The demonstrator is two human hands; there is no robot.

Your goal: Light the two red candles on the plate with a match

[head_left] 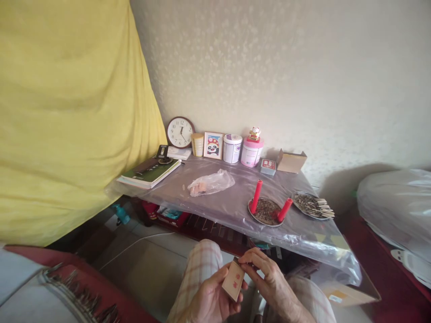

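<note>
Pinches a small box in the left hand. Touches its far end with the right hand; cannot tell if pinching. Faces red candles beyond both.

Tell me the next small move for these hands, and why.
Probably use the right hand to work open the upper end of the small tan rectangular box with red characters: that hand touches it there, and the left hand holds the box.

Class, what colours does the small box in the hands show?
The small box is tan with red markings, seen in the head view.
</note>
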